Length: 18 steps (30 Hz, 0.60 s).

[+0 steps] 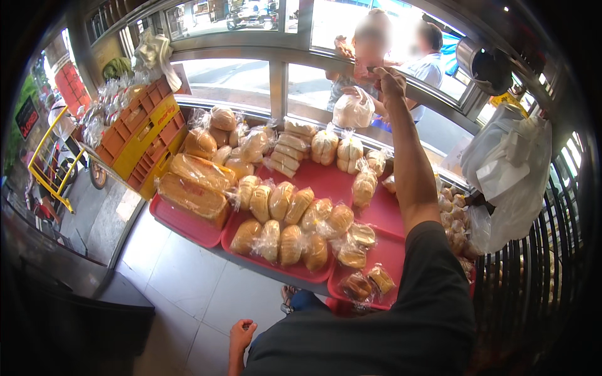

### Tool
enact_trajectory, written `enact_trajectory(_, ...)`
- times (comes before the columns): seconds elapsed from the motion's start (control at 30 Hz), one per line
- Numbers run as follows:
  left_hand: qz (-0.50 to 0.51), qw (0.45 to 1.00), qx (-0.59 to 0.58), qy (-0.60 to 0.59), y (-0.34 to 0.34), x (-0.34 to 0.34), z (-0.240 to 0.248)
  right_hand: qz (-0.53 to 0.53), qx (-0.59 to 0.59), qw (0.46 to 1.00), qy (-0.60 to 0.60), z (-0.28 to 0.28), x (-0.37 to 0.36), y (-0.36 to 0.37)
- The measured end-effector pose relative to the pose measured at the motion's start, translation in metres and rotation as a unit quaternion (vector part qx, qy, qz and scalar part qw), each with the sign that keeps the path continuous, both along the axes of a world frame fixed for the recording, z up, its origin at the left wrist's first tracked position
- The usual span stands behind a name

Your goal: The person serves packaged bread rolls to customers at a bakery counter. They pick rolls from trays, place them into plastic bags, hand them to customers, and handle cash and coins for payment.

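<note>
My right hand (391,83) reaches far forward over the bread to the window opening. Its fingers are pinched together near a person outside; what they hold, if anything, is too small to make out. A white plastic bag (353,110) hangs just below, on the person's side by the window. My left hand (241,334) is low beside my body, over the floor, its fingers curled; whatever lies inside them is hidden. Beneath my right arm, bagged bread rolls (281,199) and bagged loaves (192,197) sit on red trays (321,182).
Stacked orange and yellow crates (143,141) with bagged goods stand at the left. White plastic bags (511,163) hang at the right, near dark bars (545,232). A metal frame (279,94) divides the window. Another person (426,66) stands outside. Pale tiles (200,282) cover the floor.
</note>
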<state>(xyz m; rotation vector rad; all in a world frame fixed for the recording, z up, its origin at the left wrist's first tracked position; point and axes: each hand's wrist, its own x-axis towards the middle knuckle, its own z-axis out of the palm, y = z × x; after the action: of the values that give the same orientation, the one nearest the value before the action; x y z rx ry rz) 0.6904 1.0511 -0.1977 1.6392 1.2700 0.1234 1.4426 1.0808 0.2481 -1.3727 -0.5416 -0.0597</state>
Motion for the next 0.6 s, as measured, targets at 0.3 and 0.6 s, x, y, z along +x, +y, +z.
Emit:
enact_trajectory(0.3, -0.044, 0.999, 0.004, 0.007, 0.108, 0.121, 0.039, -0.048, -0.145, 0.987, -0.046, 0.04, 0.144, 0.1)
enact_trajectory(0.6, -0.191, 0.976, -0.046, 0.092, 0.15, 0.131, -0.006, 0.035, -0.285, 0.956, -0.051, 0.05, 0.185, 0.129)
